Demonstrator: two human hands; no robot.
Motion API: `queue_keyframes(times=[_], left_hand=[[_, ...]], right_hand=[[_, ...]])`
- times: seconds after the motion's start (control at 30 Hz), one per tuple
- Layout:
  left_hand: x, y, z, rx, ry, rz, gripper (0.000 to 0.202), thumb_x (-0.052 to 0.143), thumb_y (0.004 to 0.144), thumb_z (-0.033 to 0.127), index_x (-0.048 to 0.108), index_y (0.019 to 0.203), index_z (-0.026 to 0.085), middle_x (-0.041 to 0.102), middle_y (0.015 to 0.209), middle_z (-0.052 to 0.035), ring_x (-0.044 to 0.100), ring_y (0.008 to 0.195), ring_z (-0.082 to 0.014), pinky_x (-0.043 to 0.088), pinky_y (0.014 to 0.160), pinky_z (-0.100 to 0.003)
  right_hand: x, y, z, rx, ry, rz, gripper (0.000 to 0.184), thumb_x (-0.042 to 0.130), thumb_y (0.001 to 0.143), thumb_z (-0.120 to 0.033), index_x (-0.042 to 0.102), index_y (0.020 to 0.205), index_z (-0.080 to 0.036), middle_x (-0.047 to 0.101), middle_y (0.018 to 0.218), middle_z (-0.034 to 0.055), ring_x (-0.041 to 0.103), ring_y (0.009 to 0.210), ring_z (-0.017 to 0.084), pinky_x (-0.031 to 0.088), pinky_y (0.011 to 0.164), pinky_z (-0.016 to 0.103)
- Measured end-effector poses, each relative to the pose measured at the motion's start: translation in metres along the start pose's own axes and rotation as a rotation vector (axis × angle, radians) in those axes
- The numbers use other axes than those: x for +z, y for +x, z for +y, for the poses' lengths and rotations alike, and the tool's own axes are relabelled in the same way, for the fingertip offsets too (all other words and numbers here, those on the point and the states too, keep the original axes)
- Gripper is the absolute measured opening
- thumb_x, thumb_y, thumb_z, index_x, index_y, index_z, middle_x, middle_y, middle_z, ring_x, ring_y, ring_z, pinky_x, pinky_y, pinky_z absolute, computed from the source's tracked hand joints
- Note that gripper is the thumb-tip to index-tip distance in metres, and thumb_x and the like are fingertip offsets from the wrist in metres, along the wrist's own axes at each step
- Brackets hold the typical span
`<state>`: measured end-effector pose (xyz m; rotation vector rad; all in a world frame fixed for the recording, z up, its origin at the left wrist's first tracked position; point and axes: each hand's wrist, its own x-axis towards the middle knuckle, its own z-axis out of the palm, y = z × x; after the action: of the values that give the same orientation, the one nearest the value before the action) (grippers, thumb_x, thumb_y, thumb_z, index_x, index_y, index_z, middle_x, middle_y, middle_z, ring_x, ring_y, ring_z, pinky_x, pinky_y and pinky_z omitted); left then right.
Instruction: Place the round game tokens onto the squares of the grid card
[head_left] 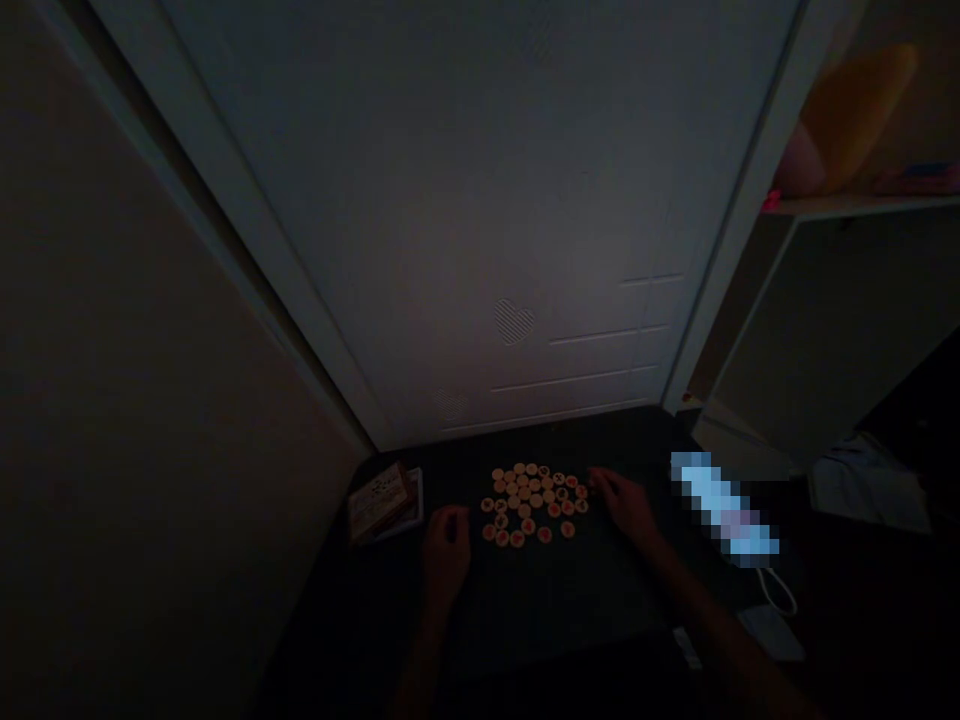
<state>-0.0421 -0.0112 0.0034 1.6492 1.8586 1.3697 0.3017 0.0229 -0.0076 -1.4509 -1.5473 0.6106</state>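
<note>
2 hands flank round tan wooden discs (534, 500) on a dark table (555, 600).
Curled left hand (446, 548), right hand (626, 505) at their edge; grips too dim to tell.

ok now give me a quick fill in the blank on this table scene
The box lies to the ____ of the round game pieces.
The right hand rests at the pieces' ____ edge.
The left hand lies between the box and the ____.
The door behind bears a ____ shape.
Missing: left; right; pieces; heart.
</note>
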Motion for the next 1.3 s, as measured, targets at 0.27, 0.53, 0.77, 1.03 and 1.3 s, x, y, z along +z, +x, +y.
queue_keyframes(times=[0.27,0.53,0.77,1.03,1.3], left_hand=[[0.0007,-0.0005,0.0003,-0.002,0.004,0.01,0.03,0.049,0.091,0.044,0.068,0.09,0.021,0.07,0.093,-0.0063,0.068,0.085,-0.0233,0.053,0.08,-0.036],[-0.0002,-0.001,0.001,0.009,0.0,0.0,0.03,0.048,0.092,0.044,0.069,0.089,0.022,0.07,0.095,-0.0068,0.068,0.088,-0.024,0.052,0.082,-0.037],[-0.0013,-0.001,0.0019,0.009,-0.001,-0.006,0.03,0.049,0.091,0.044,0.069,0.091,0.021,0.069,0.094,-0.0069,0.067,0.087,-0.0242,0.052,0.081,-0.037],[0.0002,-0.0005,0.0015,0.001,-0.007,-0.005,0.032,0.047,0.091,0.045,0.069,0.091,0.021,0.07,0.095,-0.0076,0.068,0.087,-0.0237,0.054,0.08,-0.037],[0.0016,0.0009,0.0021,-0.003,0.011,-0.015,0.033,0.048,0.091,0.047,0.069,0.092,0.021,0.071,0.096,-0.0083,0.068,0.088,-0.0247,0.054,0.081,-0.038]], right_hand=[[0.002,0.0027,0.0023,-0.034,-0.034,0.051,0.046,0.042,0.099,-0.042,0.063,0.13,-0.017,0.076,0.1,0.01,0.073,0.082,0.021,0.057,0.081,0.035],[0.002,0.0035,0.0044,-0.109,-0.076,0.055,0.037,0.047,0.097,-0.04,0.07,0.119,-0.021,0.073,0.112,0.0105,0.07,0.099,0.023,0.053,0.093,0.037],[0.0036,0.0042,0.0088,-0.095,-0.17,0.054,0.033,0.052,0.095,-0.044,0.076,0.107,-0.024,0.076,0.106,0.0084,0.068,0.099,0.026,0.052,0.089,0.04],[0.0065,0.005,0.0089,-0.09,-0.258,0.068,0.028,0.057,0.092,-0.042,0.078,0.089,-0.023,0.076,0.093,0.0093,0.066,0.093,0.028,0.047,0.089,0.041],[0.0051,0.0041,0.0084,-0.05,-0.251,0.12,0.034,0.049,0.096,-0.043,0.074,0.097,-0.02,0.075,0.1,0.0119,0.067,0.095,0.028,0.05,0.088,0.041]])
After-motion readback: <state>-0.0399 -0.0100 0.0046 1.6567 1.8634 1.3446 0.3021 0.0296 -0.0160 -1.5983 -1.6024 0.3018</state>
